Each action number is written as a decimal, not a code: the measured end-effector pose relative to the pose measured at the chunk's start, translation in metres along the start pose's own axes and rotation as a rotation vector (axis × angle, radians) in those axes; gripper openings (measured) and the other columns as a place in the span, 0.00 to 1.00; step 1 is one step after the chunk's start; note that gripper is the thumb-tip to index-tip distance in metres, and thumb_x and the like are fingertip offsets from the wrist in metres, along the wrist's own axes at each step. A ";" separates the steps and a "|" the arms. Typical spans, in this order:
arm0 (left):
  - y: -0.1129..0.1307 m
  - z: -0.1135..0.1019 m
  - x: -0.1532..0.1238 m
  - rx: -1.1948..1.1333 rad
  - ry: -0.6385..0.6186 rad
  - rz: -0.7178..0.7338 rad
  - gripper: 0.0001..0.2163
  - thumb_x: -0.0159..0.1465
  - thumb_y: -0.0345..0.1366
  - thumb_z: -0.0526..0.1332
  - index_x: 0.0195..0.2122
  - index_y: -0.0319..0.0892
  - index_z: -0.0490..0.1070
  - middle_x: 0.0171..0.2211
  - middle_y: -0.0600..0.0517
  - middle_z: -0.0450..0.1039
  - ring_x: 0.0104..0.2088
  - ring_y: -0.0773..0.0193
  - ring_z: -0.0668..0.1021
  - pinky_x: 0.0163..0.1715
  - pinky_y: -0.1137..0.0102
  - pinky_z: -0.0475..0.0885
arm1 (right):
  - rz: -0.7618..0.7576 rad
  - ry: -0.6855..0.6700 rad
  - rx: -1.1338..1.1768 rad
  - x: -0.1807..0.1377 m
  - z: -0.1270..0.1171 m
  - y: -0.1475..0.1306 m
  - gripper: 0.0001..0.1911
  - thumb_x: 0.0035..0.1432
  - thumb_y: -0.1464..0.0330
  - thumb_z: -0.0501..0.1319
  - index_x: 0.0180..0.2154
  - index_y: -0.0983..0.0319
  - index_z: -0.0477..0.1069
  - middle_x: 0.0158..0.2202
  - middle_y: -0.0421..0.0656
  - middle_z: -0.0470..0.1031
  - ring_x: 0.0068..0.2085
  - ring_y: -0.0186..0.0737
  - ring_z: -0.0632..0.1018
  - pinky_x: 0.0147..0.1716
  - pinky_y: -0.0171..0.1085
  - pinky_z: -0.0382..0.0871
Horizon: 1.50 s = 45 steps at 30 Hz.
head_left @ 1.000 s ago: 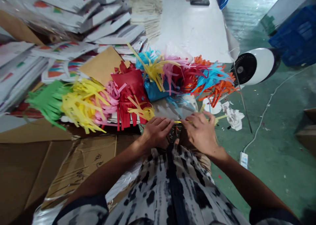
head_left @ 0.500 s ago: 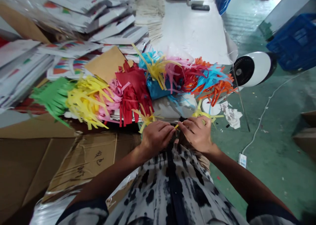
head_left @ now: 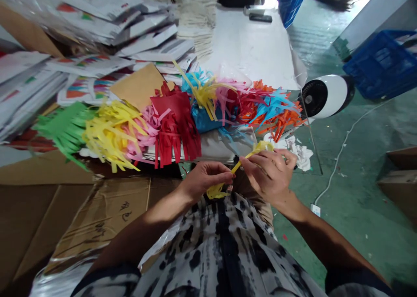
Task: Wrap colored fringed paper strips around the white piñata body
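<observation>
A yellow paper tassel [head_left: 236, 166] with a twisted, narrow middle is stretched at a slant between my hands. My left hand [head_left: 205, 179] pinches its middle between thumb and fingers, and one fringed end hangs below that hand, over the shirt. My right hand [head_left: 272, 175] has its fingers bent around the upper part; the other yellow end shows above its knuckles. The exact grip of the right fingertips is partly hidden. Just beyond lie a red fringed paper bundle [head_left: 176, 123], a yellow fringed bundle [head_left: 114, 129] and a green fringed piece [head_left: 67, 127].
Blue and orange tassels [head_left: 276, 110] lie along the table's near edge. Stacked printed packets [head_left: 94, 66] fill the left. A white fan [head_left: 335, 95] stands right of the table. Cardboard [head_left: 110, 214] lies at lower left. A cable [head_left: 339, 158] crosses the green floor.
The yellow tassel has turned from lying level to a slant, its left end now low and its right end high. My right hand has shifted right and its fingers have loosened somewhat.
</observation>
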<state>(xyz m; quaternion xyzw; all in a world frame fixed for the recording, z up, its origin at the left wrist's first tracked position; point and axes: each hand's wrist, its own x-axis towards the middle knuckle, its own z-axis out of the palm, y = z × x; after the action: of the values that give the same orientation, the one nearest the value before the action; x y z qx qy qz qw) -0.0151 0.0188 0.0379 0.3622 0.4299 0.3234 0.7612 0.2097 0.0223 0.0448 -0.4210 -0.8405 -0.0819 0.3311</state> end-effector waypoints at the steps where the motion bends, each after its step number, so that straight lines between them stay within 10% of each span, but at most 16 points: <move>1: 0.000 0.000 0.002 0.007 0.005 0.004 0.15 0.53 0.47 0.79 0.29 0.40 0.83 0.26 0.50 0.81 0.26 0.66 0.78 0.29 0.72 0.71 | 0.063 -0.004 0.059 0.004 0.000 -0.001 0.09 0.67 0.68 0.66 0.45 0.48 0.81 0.39 0.38 0.84 0.46 0.45 0.80 0.55 0.52 0.58; 8: 0.011 0.002 0.009 0.128 0.056 0.358 0.10 0.56 0.43 0.77 0.28 0.42 0.84 0.49 0.45 0.81 0.49 0.55 0.81 0.49 0.64 0.75 | 0.492 -0.051 0.703 0.039 0.003 -0.013 0.09 0.65 0.64 0.67 0.31 0.56 0.78 0.31 0.39 0.78 0.35 0.39 0.78 0.37 0.41 0.71; 16: 0.014 0.005 0.019 -0.029 0.179 0.444 0.08 0.61 0.42 0.75 0.34 0.44 0.84 0.40 0.50 0.84 0.42 0.60 0.82 0.47 0.66 0.75 | 0.449 -0.173 0.749 0.034 0.016 -0.018 0.17 0.72 0.63 0.60 0.59 0.55 0.72 0.51 0.45 0.80 0.50 0.42 0.80 0.52 0.44 0.73; 22: 0.024 -0.002 0.019 -0.041 0.277 0.626 0.07 0.61 0.42 0.75 0.34 0.45 0.83 0.40 0.50 0.85 0.46 0.58 0.82 0.54 0.63 0.74 | 0.281 -0.421 0.571 0.007 0.023 -0.007 0.14 0.73 0.64 0.57 0.34 0.59 0.76 0.30 0.41 0.78 0.35 0.41 0.79 0.38 0.40 0.71; 27: 0.023 0.004 0.011 0.149 0.247 0.592 0.09 0.62 0.43 0.74 0.33 0.43 0.81 0.40 0.48 0.84 0.44 0.57 0.82 0.49 0.63 0.75 | 0.419 -0.204 0.636 0.031 -0.001 0.005 0.14 0.69 0.61 0.64 0.55 0.53 0.75 0.54 0.45 0.81 0.54 0.48 0.80 0.53 0.48 0.74; 38: 0.017 -0.005 0.011 0.111 0.292 0.537 0.11 0.64 0.45 0.72 0.34 0.42 0.82 0.35 0.50 0.82 0.37 0.61 0.80 0.41 0.68 0.74 | 0.325 -0.083 0.648 0.082 0.024 -0.018 0.07 0.68 0.65 0.63 0.35 0.57 0.75 0.34 0.41 0.79 0.37 0.41 0.79 0.40 0.41 0.72; 45: 0.015 -0.046 0.010 0.158 0.395 0.455 0.13 0.63 0.48 0.71 0.33 0.42 0.82 0.33 0.49 0.83 0.35 0.59 0.82 0.37 0.70 0.74 | 0.380 0.037 0.231 0.206 0.091 0.074 0.13 0.69 0.62 0.56 0.38 0.60 0.77 0.39 0.44 0.82 0.41 0.43 0.80 0.45 0.40 0.72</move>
<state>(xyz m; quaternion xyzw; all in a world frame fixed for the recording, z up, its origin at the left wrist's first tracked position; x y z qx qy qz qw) -0.0545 0.0471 0.0298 0.4374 0.5010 0.5151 0.5407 0.1338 0.2410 0.0932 -0.5294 -0.7438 0.0712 0.4019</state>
